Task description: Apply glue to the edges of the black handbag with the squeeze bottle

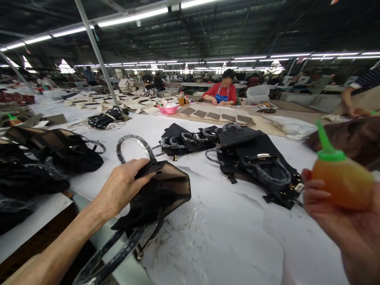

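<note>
My left hand [126, 184] grips the top edge of a black handbag [148, 198], fingers closed over its fabric. The bag lies tilted on the white table, its beige-brown inside facing right. One plastic-wrapped handle loops up behind my hand, and another hangs toward the table's near edge. On the right, my right hand [332, 213] is wrapped round a squeeze bottle [346, 178] of amber liquid with a green nozzle pointing up. The bottle is held in the air, apart from the bag.
Black bag pieces with wrapped handles [261, 158] lie on the white table [225, 237]. More black bags [65, 150] are piled at left. Beyond are a pink basin [168, 109], brown panels [218, 116] and a seated person in red [222, 91]. Another person's arm [348, 99] shows at far right.
</note>
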A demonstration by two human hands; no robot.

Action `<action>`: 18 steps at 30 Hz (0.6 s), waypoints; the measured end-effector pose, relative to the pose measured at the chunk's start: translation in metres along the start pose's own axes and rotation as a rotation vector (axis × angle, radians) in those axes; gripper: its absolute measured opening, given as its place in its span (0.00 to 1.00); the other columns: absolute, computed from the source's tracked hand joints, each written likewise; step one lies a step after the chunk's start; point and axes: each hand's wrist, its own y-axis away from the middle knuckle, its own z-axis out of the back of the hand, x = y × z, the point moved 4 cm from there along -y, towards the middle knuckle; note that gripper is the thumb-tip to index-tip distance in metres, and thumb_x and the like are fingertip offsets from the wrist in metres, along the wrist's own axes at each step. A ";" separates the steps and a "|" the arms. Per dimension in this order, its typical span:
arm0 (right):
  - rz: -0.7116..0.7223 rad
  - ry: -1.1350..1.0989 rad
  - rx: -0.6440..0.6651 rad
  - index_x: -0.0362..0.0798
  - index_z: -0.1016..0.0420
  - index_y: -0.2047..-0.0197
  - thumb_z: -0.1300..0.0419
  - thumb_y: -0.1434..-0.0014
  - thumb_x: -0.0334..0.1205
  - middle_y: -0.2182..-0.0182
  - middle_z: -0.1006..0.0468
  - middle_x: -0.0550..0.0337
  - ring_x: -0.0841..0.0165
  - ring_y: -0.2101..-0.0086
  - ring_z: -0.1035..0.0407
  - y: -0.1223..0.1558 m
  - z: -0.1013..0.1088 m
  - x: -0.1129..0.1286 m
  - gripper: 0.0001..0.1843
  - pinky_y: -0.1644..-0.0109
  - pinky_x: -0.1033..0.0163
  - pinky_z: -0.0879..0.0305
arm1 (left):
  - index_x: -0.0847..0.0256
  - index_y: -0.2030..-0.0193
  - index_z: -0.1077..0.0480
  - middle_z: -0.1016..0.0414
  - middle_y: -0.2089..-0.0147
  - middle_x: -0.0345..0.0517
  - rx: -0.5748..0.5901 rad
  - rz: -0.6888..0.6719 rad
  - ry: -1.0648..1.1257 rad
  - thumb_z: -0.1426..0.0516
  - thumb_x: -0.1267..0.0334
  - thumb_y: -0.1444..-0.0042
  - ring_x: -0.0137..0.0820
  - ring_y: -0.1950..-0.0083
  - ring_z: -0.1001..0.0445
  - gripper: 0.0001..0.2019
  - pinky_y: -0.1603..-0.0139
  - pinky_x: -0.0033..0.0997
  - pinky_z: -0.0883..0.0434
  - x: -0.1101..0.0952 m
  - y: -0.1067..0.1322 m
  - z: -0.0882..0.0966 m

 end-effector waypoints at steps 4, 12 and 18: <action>-0.136 -0.094 -0.013 0.44 0.28 0.43 0.57 0.29 0.39 0.57 0.29 0.38 0.69 0.77 0.34 0.021 0.017 -0.034 0.22 0.81 0.69 0.31 | 0.59 0.60 0.30 0.32 0.73 0.38 0.015 0.115 0.071 0.49 0.48 0.44 0.31 0.73 0.35 0.17 0.73 0.27 0.38 0.014 -0.012 0.013; -0.145 -0.053 -0.103 0.42 0.30 0.42 0.54 0.35 0.32 0.52 0.33 0.32 0.67 0.75 0.34 0.032 0.073 -0.026 0.21 0.81 0.66 0.32 | 0.63 0.59 0.30 0.28 0.59 0.49 0.016 -0.406 -0.211 0.50 0.60 0.38 0.38 0.56 0.31 0.11 0.55 0.34 0.34 -0.021 -0.058 0.014; -0.114 -0.056 -0.113 0.41 0.33 0.40 0.52 0.37 0.34 0.52 0.32 0.35 0.64 0.74 0.33 0.033 0.100 -0.006 0.23 0.79 0.62 0.29 | 0.66 0.58 0.30 0.29 0.62 0.52 0.046 -1.069 -0.687 0.47 0.72 0.40 0.39 0.60 0.34 0.06 0.57 0.38 0.37 -0.122 -0.054 -0.026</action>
